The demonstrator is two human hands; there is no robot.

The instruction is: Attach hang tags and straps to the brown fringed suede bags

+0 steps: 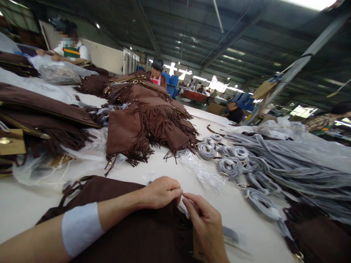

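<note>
A dark brown fringed bag (131,233) lies on the table right in front of me. My left hand (160,191) reaches across its upper part, thumb and fingers pinched together. Close beside it my right hand (205,217) is also pinched, its fingertips almost meeting those of the left over the bag's right edge. Whatever sits between the fingertips is too small to make out. A bit of whitish material shows just under the right fingers. Part of a tan tag-like piece (197,250) is visible below the right hand.
Brown fringed bags (124,131) are heaped beyond my hands, with more at left beside a gold-coloured tag (12,141). Coiled grey-wrapped straps (230,166) and long straps (290,160) lie right. Clear plastic (204,171) lies between. Co-workers (72,49) are across the table.
</note>
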